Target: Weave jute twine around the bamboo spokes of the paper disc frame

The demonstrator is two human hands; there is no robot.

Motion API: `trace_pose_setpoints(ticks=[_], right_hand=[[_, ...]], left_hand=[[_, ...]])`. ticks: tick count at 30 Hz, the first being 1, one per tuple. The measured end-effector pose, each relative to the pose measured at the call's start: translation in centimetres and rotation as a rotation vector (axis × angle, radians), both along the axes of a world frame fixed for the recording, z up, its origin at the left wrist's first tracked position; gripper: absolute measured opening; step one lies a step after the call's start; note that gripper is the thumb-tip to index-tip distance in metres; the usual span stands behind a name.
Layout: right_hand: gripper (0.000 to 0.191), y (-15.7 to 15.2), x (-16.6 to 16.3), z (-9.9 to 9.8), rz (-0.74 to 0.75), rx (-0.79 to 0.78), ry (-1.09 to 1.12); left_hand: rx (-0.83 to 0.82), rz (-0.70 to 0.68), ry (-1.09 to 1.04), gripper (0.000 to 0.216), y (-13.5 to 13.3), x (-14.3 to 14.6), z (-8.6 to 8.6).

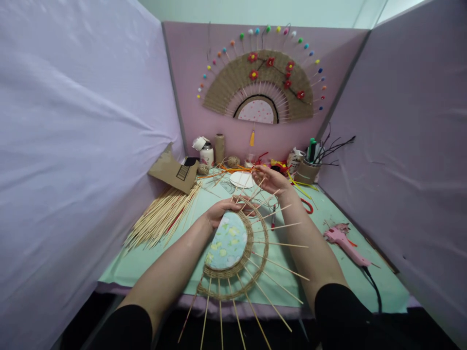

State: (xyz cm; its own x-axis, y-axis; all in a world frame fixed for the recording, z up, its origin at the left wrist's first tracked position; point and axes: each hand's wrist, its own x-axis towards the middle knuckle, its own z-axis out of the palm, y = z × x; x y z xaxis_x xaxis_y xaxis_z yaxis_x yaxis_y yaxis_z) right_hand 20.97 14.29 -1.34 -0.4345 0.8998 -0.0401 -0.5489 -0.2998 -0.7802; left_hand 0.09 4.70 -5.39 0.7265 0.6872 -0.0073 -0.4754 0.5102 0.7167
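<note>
My left hand [228, 210] is closed around the upper end of a half-round fan frame [249, 228], thumb on the front. Blue-green patterned fabric [228, 241] covers its centre, edged by a woven twine band. An outer twine band [266, 238] crosses several thin sticks that spread outward like rays. The fan is tilted, its straight side facing left. Just above it, my right hand [272, 180] is raised with fingers pinched together near the upper stick ends. What the fingertips hold is too small to make out. Loose loops of thin twine [270, 200] lie below that hand.
Thin sticks [164, 214] and torn cardboard [177, 175] lie left. A white oval disc [241, 180] is behind the hands. Right are a red marker [273, 218], red-handled scissors [307, 206] and a pink glue gun [345, 243]. A finished fan [262, 73] hangs on the back panel.
</note>
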Motion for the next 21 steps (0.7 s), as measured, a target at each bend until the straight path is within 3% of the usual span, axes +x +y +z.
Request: trace_pose_setpoints(ticks=[6,11,17,21], right_hand=[[0.006,-0.5,-3.0,-1.6,0.128,-0.055,-0.098],[0.006,-1.2,-5.0,-2.0,0.160,-0.088,-0.187],[0.006,-0.9,-4.6,-1.9,0.125,-0.030,-0.099],[0.010,-0.5,-4.0,-2.1,0.106,-0.004,-0.052]], left_hand=[[-0.055,-0.039,-0.059,0.032,-0.1,0.4,0.0],[-0.104,0.040,-0.060,0.028,-0.1,0.7,-0.5],[-0.078,0.120,-0.052,0.037,-0.3,0.8,-0.7],[-0.078,0.146,-0.066,0.028,-0.6,0.9,-0.5]])
